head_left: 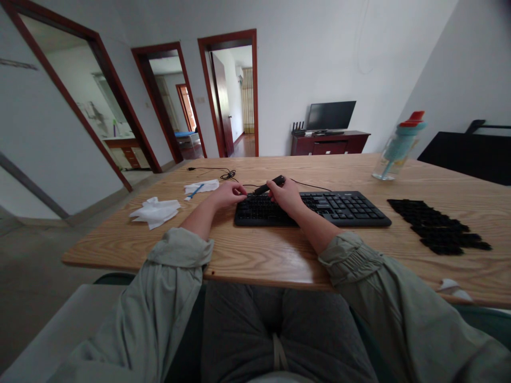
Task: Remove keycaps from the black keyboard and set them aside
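Observation:
A black keyboard lies on the wooden table in front of me. My right hand is closed around a black, thick, pen-like tool, held slantwise over the keyboard's left half. The tool's lower end points left, toward my other hand. At the keyboard's upper left corner is my left hand, its thumb and fingers drawn together. Whatever it may pinch is too small to make out. Behind both hands runs the keyboard's thin black cable.
Left of the keyboard lie crumpled white tissues and a small blue stick-like brush. On the right are rows of small black pieces. A bottle with a red lid stands farther back. A white scrap rests near the front edge.

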The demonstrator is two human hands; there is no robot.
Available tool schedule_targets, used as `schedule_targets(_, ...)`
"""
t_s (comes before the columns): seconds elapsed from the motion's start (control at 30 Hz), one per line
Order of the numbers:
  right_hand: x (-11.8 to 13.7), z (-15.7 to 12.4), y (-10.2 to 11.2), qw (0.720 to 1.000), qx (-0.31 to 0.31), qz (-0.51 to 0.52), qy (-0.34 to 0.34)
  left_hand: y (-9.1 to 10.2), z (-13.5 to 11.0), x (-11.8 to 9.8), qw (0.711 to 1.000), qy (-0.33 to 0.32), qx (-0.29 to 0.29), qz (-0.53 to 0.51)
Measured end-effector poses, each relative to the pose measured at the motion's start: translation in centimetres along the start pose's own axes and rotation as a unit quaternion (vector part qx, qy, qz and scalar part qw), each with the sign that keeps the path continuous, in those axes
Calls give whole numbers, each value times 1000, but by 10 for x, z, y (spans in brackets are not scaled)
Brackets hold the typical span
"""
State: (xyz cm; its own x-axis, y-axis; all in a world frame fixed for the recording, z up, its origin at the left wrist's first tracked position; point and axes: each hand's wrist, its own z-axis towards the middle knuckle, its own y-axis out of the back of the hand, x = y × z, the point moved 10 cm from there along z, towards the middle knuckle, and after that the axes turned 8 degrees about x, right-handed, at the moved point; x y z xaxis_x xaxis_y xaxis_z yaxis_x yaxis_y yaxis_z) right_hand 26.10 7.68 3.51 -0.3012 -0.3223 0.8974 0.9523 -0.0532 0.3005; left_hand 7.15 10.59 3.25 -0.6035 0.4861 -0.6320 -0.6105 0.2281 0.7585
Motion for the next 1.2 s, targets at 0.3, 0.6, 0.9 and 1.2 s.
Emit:
schedule_targets(0.3, 13, -6, 4, 997, -8, -77, 16, 2, -4, -5, 1000, 6, -1, 19)
schedule_targets(0.6, 19, -9, 3, 992, -28, -106, 64, 1, -2, 1, 1000, -2, 5, 28)
schedule_targets(0.9, 23, -11, -1, 990, -17, -114, 81, 5, -4, 1, 999, 28, -6, 34)
schedule_targets(1.2, 36, -15, -7, 984, 7, -137, 116, 2, -1, 8, 999, 11, 14, 30)
